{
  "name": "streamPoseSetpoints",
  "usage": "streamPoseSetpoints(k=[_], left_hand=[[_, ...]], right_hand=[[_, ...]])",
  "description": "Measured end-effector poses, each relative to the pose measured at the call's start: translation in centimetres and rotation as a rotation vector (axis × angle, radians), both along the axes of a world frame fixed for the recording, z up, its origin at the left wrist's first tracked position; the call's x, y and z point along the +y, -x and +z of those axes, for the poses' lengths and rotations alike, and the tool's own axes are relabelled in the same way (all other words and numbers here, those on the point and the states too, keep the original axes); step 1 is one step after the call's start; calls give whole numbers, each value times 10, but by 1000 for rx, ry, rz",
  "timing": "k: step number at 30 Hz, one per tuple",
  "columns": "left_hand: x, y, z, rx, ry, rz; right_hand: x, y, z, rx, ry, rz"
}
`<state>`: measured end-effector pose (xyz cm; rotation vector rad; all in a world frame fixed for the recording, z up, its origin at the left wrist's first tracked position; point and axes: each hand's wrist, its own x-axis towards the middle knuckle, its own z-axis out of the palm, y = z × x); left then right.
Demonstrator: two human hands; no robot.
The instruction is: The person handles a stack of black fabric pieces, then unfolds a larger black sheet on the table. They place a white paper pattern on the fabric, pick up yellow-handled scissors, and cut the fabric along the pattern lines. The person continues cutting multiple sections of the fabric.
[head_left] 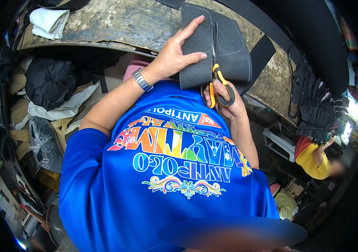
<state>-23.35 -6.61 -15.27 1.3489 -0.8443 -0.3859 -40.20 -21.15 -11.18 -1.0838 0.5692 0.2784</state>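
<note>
The left hand (178, 52) lies flat on a dark grey fabric piece (233, 50), fingers spread, with the index finger pointing toward 1 o'clock and the lower fingers pressing the left part of the piece down. A metal watch (142, 80) sits on that wrist, at 7 o'clock from the hand.

The fabric lies on a worn bench (124, 23) at the top of the view, its lower edge hanging just over the bench's near rim. Most of the piece stretches to 3 o'clock of the left hand.

The right hand (225, 101) is at 5 o'clock from the left one, just below the fabric's lower edge. Its fingers are curled through the orange and black handles of the scissors (217, 75), gripping them. The blades point up toward 12 o'clock and run across the middle of the fabric, just beside the left hand's fingertips. Whether the blades are parted or closed I cannot tell.

A white cloth (48, 21) lies folded on the bench at 9 o'clock, well apart from the hands. A black strap (263, 52) lies at 3 o'clock of the fabric. Below the bench, at 8 o'clock, sits a pile of dark and pale scraps (51, 90). Another person in a yellow top (311, 161) is at 4 o'clock, well apart.
</note>
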Motion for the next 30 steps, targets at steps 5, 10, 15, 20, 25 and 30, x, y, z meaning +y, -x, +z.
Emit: streamPoseSetpoints(k=[5, 10, 15, 20, 25, 30], left_hand=[[0, -1, -4, -14, -6, 27], [-2, 2, -5, -6, -14, 19], [-3, 7, -4, 26, -6, 16], [-2, 9, -2, -8, -12, 11], [-3, 8, 0, 13, 10, 5], [-6, 8, -1, 17, 7, -6]], right_hand=[[-1, 1, -2, 39, -1, -5], [1, 2, -2, 34, -7, -14], [-3, 0, 1, 2, -5, -12], [-10, -5, -1, 1, 22, 36], [-9, -8, -4, -19, 135, 82], [-12, -8, -1, -10, 206, 117]])
